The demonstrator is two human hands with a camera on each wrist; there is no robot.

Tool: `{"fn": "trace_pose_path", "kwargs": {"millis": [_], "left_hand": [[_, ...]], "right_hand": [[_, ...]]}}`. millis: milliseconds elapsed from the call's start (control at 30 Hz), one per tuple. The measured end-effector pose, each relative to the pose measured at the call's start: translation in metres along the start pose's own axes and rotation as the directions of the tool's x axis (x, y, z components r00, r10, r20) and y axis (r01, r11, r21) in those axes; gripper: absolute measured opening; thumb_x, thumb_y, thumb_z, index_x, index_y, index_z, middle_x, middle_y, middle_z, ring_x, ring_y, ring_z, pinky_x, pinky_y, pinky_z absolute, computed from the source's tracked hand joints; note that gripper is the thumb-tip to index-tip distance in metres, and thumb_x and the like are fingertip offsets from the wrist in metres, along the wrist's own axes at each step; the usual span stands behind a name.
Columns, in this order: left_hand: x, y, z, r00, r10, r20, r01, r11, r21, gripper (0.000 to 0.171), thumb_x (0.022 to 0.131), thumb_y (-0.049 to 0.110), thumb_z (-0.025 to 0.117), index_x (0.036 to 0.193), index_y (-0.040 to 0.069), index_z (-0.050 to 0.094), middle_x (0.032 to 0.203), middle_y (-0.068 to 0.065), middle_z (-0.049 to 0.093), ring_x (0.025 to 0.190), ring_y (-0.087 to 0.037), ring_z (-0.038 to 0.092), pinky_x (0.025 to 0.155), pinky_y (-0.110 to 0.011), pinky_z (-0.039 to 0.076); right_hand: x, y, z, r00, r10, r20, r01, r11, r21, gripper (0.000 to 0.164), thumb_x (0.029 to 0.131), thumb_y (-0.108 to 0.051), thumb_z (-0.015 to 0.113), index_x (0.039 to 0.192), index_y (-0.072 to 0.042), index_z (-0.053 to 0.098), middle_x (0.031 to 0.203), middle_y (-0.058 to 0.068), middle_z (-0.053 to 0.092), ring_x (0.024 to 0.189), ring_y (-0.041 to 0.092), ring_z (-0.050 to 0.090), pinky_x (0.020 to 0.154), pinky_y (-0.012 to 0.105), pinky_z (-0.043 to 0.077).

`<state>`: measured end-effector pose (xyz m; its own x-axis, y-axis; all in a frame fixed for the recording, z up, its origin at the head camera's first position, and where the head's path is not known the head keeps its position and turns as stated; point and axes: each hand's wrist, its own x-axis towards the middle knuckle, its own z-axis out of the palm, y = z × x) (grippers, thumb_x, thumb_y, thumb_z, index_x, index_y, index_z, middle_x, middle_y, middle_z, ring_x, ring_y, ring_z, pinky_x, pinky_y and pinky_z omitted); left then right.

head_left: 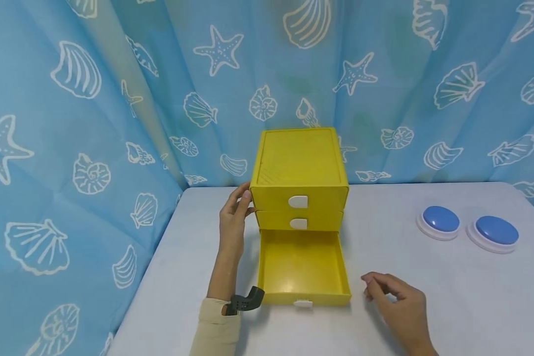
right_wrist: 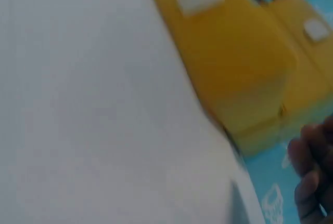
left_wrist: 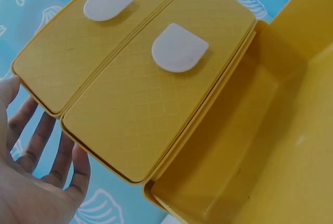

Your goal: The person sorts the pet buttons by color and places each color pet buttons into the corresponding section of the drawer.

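A yellow drawer cabinet [head_left: 300,158] stands on the table, with white tabs on its drawer fronts. Its two upper drawers are closed, while the bottom drawer [head_left: 300,262] is pulled out and shows a bare yellow inside. My left hand [head_left: 236,210] touches the cabinet's left side near the upper front corner; in the left wrist view its fingers [left_wrist: 39,146] extend along that side. To the right of the pulled-out drawer, my right hand [head_left: 398,299] hovers with loosely bent fingers and nothing in them. The right wrist view is blurred.
Two blue push buttons [head_left: 440,219] with white bases sit on the white table [head_left: 382,237] at the right. A blue curtain [head_left: 267,64] with shell and starfish prints hangs behind the table and along its left. A dark wrist strap [head_left: 248,299] is on my left wrist.
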<state>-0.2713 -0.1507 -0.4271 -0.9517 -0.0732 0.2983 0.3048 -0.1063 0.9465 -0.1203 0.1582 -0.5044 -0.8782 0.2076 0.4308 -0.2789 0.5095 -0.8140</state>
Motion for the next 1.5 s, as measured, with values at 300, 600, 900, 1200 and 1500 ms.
{"fn": "trace_pose_path", "kwargs": {"millis": [300,600,900,1200,1500], "left_hand": [[-0.005,-0.003,-0.003,0.999,-0.034,-0.006,0.034,0.999,0.014,0.043,0.098,0.047,0.061,0.135,0.026,0.063,0.132,0.002,0.061,0.115,-0.021,0.058,0.097,-0.038,0.051],[-0.004,0.002,-0.001,1.000,-0.014,-0.009,0.014,1.000,0.012,0.041,0.100,0.044,0.060,0.135,0.023,0.063,0.130,-0.001,0.062,0.115,-0.023,0.058,0.100,-0.043,0.048],[-0.002,-0.001,-0.001,1.000,-0.015,-0.010,0.015,1.000,0.011,0.045,0.097,0.049,0.062,0.135,0.025,0.063,0.130,0.000,0.062,0.115,-0.023,0.058,0.098,-0.040,0.050],[-0.003,-0.001,0.000,1.000,-0.020,-0.004,0.020,1.000,0.021,0.041,0.101,0.043,0.059,0.137,0.024,0.061,0.131,0.001,0.062,0.115,-0.020,0.058,0.098,-0.039,0.050],[-0.004,0.000,0.000,0.999,-0.038,-0.002,0.038,0.999,0.000,0.041,0.102,0.038,0.058,0.139,0.022,0.060,0.134,-0.001,0.059,0.116,-0.021,0.058,0.099,-0.040,0.049]], "right_hand": [[0.060,0.076,-0.055,0.962,0.154,-0.227,-0.214,0.939,-0.270,0.026,0.092,-0.021,0.073,0.114,-0.007,0.074,0.090,-0.001,0.069,0.077,-0.004,0.057,0.068,0.005,0.040],[0.106,0.118,-0.093,0.917,0.373,-0.142,-0.394,0.787,-0.475,0.089,0.093,-0.046,0.067,0.145,0.016,0.031,0.110,0.029,0.041,0.097,0.042,0.043,0.069,0.046,0.040],[0.120,0.132,-0.097,0.898,0.417,-0.138,-0.426,0.750,-0.506,0.100,0.090,-0.053,0.067,0.144,0.021,0.026,0.122,0.039,0.032,0.108,0.054,0.039,0.087,0.068,0.041],[0.124,0.136,-0.096,0.882,0.435,-0.181,-0.465,0.745,-0.478,0.105,0.083,-0.054,0.074,0.144,0.019,0.030,0.130,0.039,0.026,0.116,0.053,0.034,0.093,0.068,0.038],[0.119,0.131,-0.092,0.866,0.442,-0.236,-0.499,0.798,-0.338,0.102,0.084,-0.052,0.075,0.149,0.012,0.030,0.132,0.031,0.027,0.119,0.045,0.032,0.092,0.058,0.038]]}}
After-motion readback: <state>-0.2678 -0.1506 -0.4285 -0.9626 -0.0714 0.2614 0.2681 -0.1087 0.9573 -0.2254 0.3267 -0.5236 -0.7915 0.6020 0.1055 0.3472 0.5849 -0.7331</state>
